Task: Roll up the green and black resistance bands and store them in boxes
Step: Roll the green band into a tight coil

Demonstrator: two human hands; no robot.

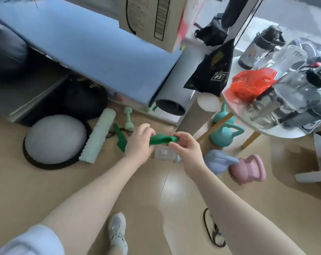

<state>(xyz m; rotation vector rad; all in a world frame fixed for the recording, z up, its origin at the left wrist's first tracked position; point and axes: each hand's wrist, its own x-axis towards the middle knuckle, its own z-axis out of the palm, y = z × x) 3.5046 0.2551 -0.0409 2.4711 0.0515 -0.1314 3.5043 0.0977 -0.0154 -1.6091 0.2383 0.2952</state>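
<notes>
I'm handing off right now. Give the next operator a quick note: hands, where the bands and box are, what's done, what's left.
Left hand and right hand both grip the green band, partly rolled, held above the floor.
A small clear box sits on the floor just below the hands.
The black band lies loose on the floor near the right forearm, untouched.
Done: green roll begun.
Left: finish the green roll, box it, then roll and box the black band.

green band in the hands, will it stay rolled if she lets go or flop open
Probably flops: the green band looks thin and bends softly between the left hand and right hand. Likely light, as fingertips alone hold it. Its smooth surface may slip.
</notes>
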